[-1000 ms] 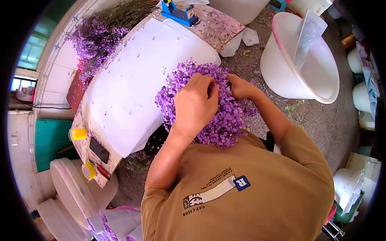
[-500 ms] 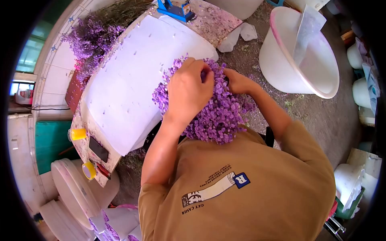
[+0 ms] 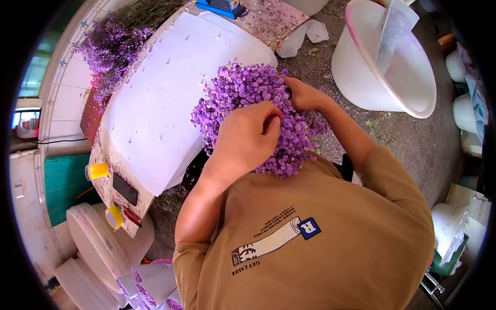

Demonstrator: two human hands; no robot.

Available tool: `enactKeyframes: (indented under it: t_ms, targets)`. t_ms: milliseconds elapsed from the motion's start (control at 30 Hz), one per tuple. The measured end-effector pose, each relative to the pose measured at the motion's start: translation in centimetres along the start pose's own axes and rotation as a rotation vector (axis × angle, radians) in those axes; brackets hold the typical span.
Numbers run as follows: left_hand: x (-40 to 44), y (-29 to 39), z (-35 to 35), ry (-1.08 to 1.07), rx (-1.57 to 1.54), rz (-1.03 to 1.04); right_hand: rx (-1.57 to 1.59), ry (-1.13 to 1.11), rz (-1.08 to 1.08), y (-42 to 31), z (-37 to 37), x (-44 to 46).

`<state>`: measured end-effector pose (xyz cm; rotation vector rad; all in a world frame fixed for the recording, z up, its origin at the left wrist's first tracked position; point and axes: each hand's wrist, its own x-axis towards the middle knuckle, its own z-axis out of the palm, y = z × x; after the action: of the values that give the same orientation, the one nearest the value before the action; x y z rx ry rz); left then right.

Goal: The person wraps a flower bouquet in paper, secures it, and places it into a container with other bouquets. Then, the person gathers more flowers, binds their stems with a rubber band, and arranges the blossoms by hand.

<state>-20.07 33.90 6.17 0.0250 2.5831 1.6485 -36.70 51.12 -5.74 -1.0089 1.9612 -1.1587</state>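
Observation:
A dense bunch of small purple flowers is held upright in front of my chest. My right hand is closed round the bunch at its far right side, with its fingertips hidden behind the blossoms. Over the middle of the flowers is my left hand, its thumb and fingers curled into a pinch. Anything small between those fingertips cannot be made out. White paper sheets dotted with petals lie on the table beside the bunch.
More purple flowers lie beyond the table. A blue tool stands at its far end. Yellow tape rolls, a phone and red-handled pliers rest near its left corner. A large white tub stands at right.
My left hand has moved down across the blossoms toward my chest, uncovering the top of the bunch. My right hand keeps its hold. The whole view has shifted slightly.

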Motion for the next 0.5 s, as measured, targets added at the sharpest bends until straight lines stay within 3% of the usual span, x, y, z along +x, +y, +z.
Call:
enactKeyframes:
  t_ms: [67,100,200,333,433,500]
  targets:
    - [0.1,-0.6,0.9,0.201,0.508,0.220,0.001,0.129,-0.127,-0.6,0.6,-0.4]
    - [-0.1,-0.7,1.2,0.204,0.591,0.159,0.001,0.132,-0.123,-0.9,0.6,-0.4]
    - [0.1,-1.2,1.8,0.221,0.757,0.206,0.019,0.071,-0.079,-1.4,0.2,-0.4]
    - [0.4,-1.2,2.1,0.241,0.761,0.209,0.035,0.052,-0.043,-1.3,0.0,-0.4]
    - [0.2,-1.0,1.9,0.365,0.509,0.363,0.024,0.055,-0.016,-0.5,-0.1,-0.1]
    - [-0.2,-0.1,1.3,0.255,-0.259,-0.016,0.015,0.056,-0.007,-0.4,-0.1,-0.2]
